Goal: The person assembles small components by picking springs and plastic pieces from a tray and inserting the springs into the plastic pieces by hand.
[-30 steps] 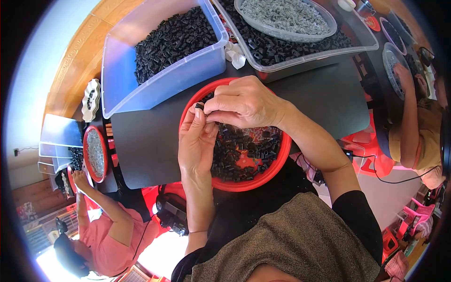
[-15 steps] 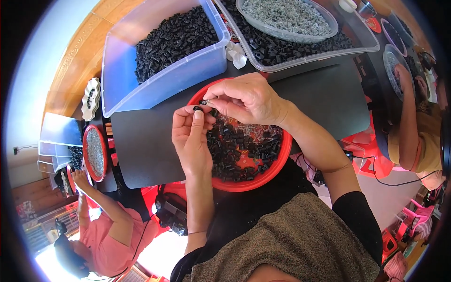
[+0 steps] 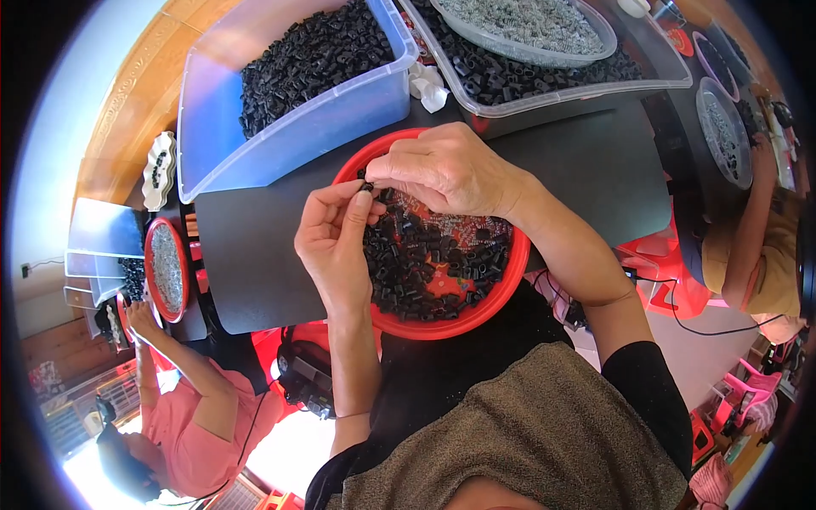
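My left hand [image 3: 331, 242] pinches a small black plastic part [image 3: 367, 187] between thumb and fingers. Right above it, my right hand [image 3: 459, 174] is closed in a pinch, its fingertips meeting at the top of that part. Whatever the right fingertips hold is too small and covered to make out. Under both hands sits a round red tray [image 3: 442, 330]. Many loose black plastic parts [image 3: 408, 280] lie in it, with a scatter of small metal springs [image 3: 463, 231] toward its right side.
Beyond the tray on the dark table [image 3: 246, 263] stand a blue-tinted bin [image 3: 323, 127] of black parts and a clear bin [image 3: 586, 95] bearing a bowl of springs [image 3: 527, 30]. Crumpled white paper [image 3: 427, 87] lies between them. People work at left [image 3: 204, 408] and right [image 3: 756, 229].
My hands have drawn closer together, and the right fingertips now meet the black part in my left hand. The person at right has moved a hand away from the bowl there.
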`<state>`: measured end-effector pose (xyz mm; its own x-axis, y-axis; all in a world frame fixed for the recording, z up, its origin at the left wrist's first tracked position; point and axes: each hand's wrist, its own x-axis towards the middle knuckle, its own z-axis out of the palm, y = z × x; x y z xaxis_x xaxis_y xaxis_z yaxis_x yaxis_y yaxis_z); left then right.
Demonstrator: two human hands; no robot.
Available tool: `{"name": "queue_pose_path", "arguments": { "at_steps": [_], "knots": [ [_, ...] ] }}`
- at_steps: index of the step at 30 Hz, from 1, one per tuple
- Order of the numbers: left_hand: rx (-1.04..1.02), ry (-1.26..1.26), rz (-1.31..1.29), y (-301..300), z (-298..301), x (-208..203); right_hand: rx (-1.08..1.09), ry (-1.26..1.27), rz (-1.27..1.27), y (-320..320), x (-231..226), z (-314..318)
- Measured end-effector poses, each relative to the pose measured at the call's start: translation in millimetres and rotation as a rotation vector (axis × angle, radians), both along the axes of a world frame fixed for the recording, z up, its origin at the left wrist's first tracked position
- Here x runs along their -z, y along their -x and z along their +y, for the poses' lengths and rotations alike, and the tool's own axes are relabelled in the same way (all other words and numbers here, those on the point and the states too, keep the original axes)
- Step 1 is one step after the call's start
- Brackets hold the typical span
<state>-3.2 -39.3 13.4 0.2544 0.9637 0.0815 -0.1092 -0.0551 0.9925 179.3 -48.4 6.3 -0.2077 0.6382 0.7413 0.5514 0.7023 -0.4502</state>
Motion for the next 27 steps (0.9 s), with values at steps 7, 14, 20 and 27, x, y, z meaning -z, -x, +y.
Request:
{"name": "queue_pose_path", "arguments": {
  "at_steps": [7, 14, 20, 27],
  "knots": [
    [0.019, 0.012, -0.078, -3.6, 9.6, -4.0, 0.01, 0.083, 0.105, 9.5, -2.7, -5.9],
    [0.05, 0.072, -0.247, 8.1, 15.7, -1.0, 0.166, 0.37, 0.058, 4.2, -21.6, -7.6],
    [0.085, 0.157, -0.355, 23.1, 18.5, 11.4, 0.258, 0.478, -0.34, 2.2, -0.5, -7.2],
    [0.099, 0.194, -0.369, 25.5, 16.2, 17.9, 0.199, 0.517, -0.492, 8.9, 9.1, -2.2]
  ]
}}
